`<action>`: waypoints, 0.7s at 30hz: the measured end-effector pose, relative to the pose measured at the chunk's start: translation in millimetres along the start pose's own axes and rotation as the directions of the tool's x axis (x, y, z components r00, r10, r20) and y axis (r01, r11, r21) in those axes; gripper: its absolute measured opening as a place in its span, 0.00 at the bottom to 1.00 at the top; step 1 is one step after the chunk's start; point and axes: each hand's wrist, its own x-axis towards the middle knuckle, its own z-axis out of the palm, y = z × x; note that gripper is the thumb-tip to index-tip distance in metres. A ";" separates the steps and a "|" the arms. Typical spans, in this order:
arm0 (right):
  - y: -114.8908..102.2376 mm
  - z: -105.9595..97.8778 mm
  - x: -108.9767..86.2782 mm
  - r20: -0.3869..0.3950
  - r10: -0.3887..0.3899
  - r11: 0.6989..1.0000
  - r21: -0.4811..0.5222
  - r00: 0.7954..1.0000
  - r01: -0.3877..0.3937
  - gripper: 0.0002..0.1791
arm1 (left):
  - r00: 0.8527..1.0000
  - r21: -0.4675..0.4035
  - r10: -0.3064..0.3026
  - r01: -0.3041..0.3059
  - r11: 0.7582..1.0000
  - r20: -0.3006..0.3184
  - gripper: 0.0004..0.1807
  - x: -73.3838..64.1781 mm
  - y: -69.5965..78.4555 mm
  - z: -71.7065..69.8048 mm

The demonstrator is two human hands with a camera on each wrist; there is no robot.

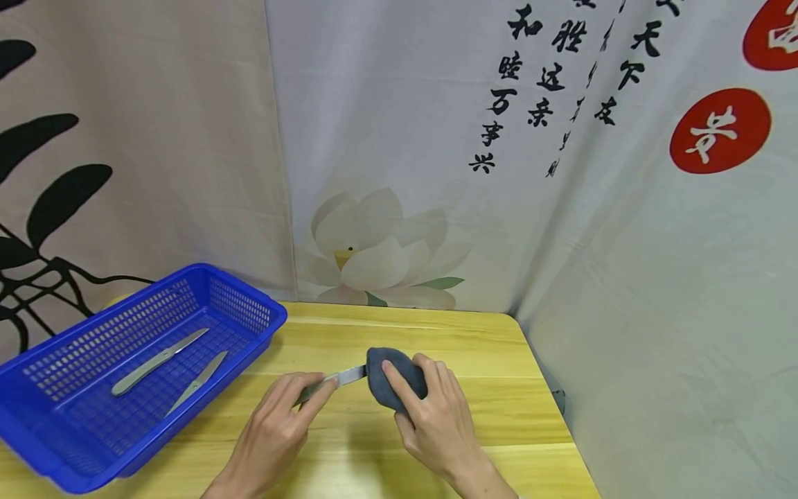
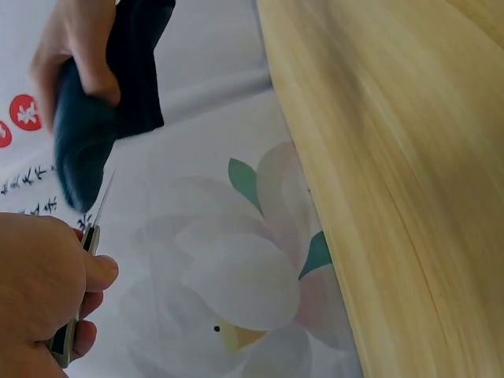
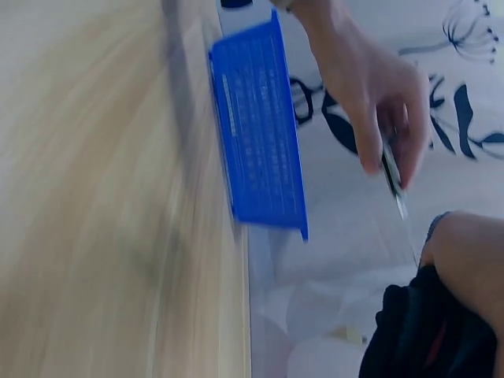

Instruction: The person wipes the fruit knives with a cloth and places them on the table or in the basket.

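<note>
My left hand (image 1: 277,423) grips the grey-green handle of a small knife (image 1: 352,375), its blade pointing right. In the right hand (image 1: 439,419) is a folded dark blue-grey cloth (image 1: 395,374), which covers the front end of the blade in the head view. The left wrist view shows the thin knife (image 2: 93,236) in the left fist, its tip close to the hanging cloth (image 2: 83,150). Both hands are held over the table. From the right wrist, the cloth (image 3: 421,331) appears bunched under the fingers, with the knife tip right at it.
A blue mesh basket (image 1: 243,359) stands on the left of the yellow wooden table (image 1: 486,409). Inside lie two similar knives, one farther back (image 1: 143,371) and one nearer the front wall (image 1: 198,381). Printed fabric curtains (image 1: 386,125) enclose the table's back and right side.
</note>
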 end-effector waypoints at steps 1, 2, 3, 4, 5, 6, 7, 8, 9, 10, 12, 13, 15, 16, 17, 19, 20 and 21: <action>-5.0 0.0 1.8 0.009 -0.014 1.000 0.004 1.000 0.014 0.45 | 1.000 -0.007 0.005 -0.005 1.000 -0.006 0.28 0.1 0.3 0.8; -9.7 0.0 3.4 0.015 -0.029 1.000 0.008 0.999 0.028 0.45 | 1.000 -0.011 0.008 -0.008 1.000 -0.006 0.29 0.2 0.9 1.3; -14.1 0.3 4.9 0.021 -0.043 0.999 0.011 0.999 0.043 0.45 | 1.000 -0.017 0.010 -0.010 1.000 -0.003 0.29 0.0 1.5 1.9; -18.0 0.6 6.3 0.027 -0.057 0.998 0.015 0.998 0.056 0.45 | 1.000 -0.024 0.014 -0.014 1.000 -0.002 0.29 -0.4 2.3 2.5; -21.5 0.8 7.7 0.035 -0.068 0.998 0.016 0.997 0.068 0.45 | 1.000 -0.030 0.017 -0.017 0.999 -0.004 0.30 -0.7 3.2 3.0; -24.2 0.9 8.6 0.042 -0.079 0.997 0.016 0.996 0.079 0.45 | 1.000 -0.037 0.018 -0.018 0.999 -0.006 0.30 -1.0 4.1 3.6; -26.5 1.1 9.8 0.050 -0.087 0.996 0.016 0.995 0.086 0.44 | 1.000 -0.040 0.016 -0.016 0.999 -0.003 0.30 -1.4 4.8 3.9; -28.1 1.3 10.5 0.058 -0.091 0.996 0.012 0.994 0.090 0.44 | 1.000 -0.043 0.015 -0.015 0.999 0.001 0.30 -1.4 5.6 4.4; -29.2 1.4 11.0 0.066 -0.091 0.996 0.006 0.994 0.091 0.43 | 1.000 -0.045 0.014 -0.014 0.999 0.000 0.30 -1.3 6.3 5.0; -29.9 1.5 11.2 0.070 -0.090 0.996 0.001 0.993 0.090 0.43 | 1.000 -0.046 0.012 -0.012 0.999 -0.001 0.30 -0.8 7.0 5.6; -30.2 1.4 11.4 0.071 -0.085 0.996 -0.011 0.994 0.086 0.43 | 1.000 -0.047 0.007 -0.008 0.999 -0.009 0.29 0.2 8.1 7.0; -30.1 1.4 11.5 0.070 -0.082 0.996 -0.015 0.994 0.083 0.43 | 1.000 -0.046 0.007 -0.008 0.999 -0.018 0.28 0.8 8.4 7.7; -29.5 1.0 11.6 0.065 -0.078 0.997 -0.020 0.995 0.080 0.42 | 0.999 -0.044 0.008 -0.010 0.999 -0.038 0.28 1.9 9.2 8.9; -29.1 0.7 11.7 0.063 -0.078 0.997 -0.020 0.995 0.080 0.42 | 0.999 -0.043 0.009 -0.011 0.999 -0.048 0.28 2.2 9.4 9.5; -28.6 0.5 11.8 0.063 -0.078 0.997 -0.022 0.995 0.080 0.42 | 0.998 -0.041 0.010 -0.013 0.999 -0.057 0.28 2.3 9.5 10.0; -27.4 0.2 11.9 0.063 -0.078 0.997 -0.026 0.995 0.080 0.41 | 0.998 -0.040 0.009 -0.011 0.999 -0.063 0.28 2.5 9.7 10.3; -26.7 0.0 11.8 0.064 -0.077 0.996 -0.028 0.995 0.079 0.41 | 0.998 -0.037 0.007 -0.009 0.999 -0.056 0.28 2.4 9.8 10.2; -25.8 -0.2 11.6 0.065 -0.076 0.996 -0.031 0.995 0.078 0.41 | 0.999 -0.033 0.007 -0.009 0.999 -0.050 0.28 2.2 9.7 10.4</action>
